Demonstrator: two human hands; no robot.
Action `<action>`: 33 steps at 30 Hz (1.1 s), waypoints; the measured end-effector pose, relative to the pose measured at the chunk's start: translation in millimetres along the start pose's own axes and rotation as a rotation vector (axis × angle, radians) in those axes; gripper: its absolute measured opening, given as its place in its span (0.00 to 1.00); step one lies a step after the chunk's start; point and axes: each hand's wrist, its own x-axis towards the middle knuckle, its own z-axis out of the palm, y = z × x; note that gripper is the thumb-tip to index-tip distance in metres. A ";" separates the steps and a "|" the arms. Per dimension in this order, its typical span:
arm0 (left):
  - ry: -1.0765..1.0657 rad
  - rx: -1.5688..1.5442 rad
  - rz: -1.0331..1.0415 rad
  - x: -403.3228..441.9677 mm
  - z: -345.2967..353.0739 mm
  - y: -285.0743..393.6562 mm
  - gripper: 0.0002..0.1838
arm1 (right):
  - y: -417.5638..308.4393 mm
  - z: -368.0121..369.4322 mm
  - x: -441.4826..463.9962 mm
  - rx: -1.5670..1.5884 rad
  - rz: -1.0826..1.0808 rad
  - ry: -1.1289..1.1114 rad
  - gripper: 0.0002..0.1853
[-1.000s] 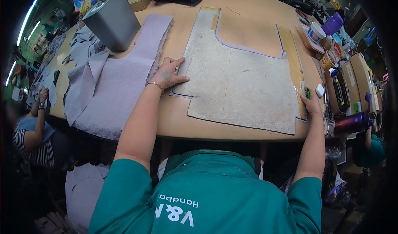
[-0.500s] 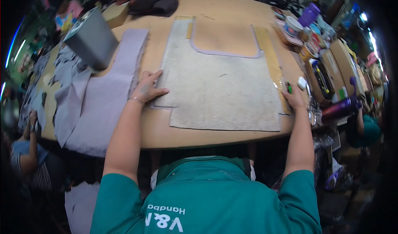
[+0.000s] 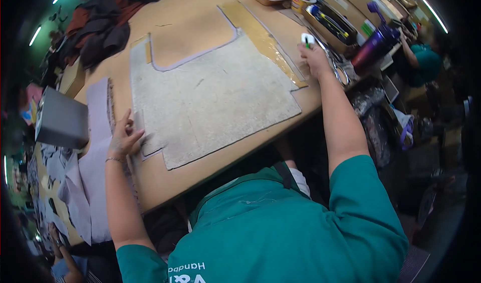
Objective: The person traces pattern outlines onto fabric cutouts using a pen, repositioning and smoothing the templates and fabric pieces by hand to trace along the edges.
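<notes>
A large whitish template (image 3: pixel 210 97) with a deep U-shaped notch lies flat on the table, brown tape (image 3: pixel 265 37) along its right arm. Lilac material shows along the notch's rim. My left hand (image 3: pixel 124 135) is at the template's left edge, fingers apart, with nothing in them. Beyond the right edge, my right hand (image 3: pixel 315 60) pinches a small green object (image 3: pixel 307 45) whose kind I cannot make out. A small white object (image 3: pixel 307 38) is right at those fingertips; whether they touch is unclear. Lilac fabric (image 3: pixel 97 173) lies left of my left hand.
A grey metal block (image 3: pixel 62 117) stands on the fabric at left. Scissors (image 3: pixel 341 75), an open box of tools (image 3: pixel 330 27) and a purple bottle (image 3: pixel 376 45) line the right side. Dark cloth (image 3: pixel 107 32) is piled at the back. Other people sit at both sides.
The view has turned, so the table now appears tilted. My right hand has moved closer to the white object, still pinching the green one. My left hand stays by the template's left edge.
</notes>
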 end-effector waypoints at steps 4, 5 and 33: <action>-0.027 0.530 0.280 3.4 -9.6 2.0 0.46 | -32.5 14.3 -43.4 0.328 -0.040 0.301 0.13; -0.075 0.501 0.224 5.0 -8.6 4.0 0.46 | -34.0 19.6 -54.3 0.294 -0.100 0.152 0.17; -0.250 0.615 0.053 -0.5 -8.7 7.0 0.56 | -38.9 300.4 -211.4 0.038 -0.266 -0.762 0.06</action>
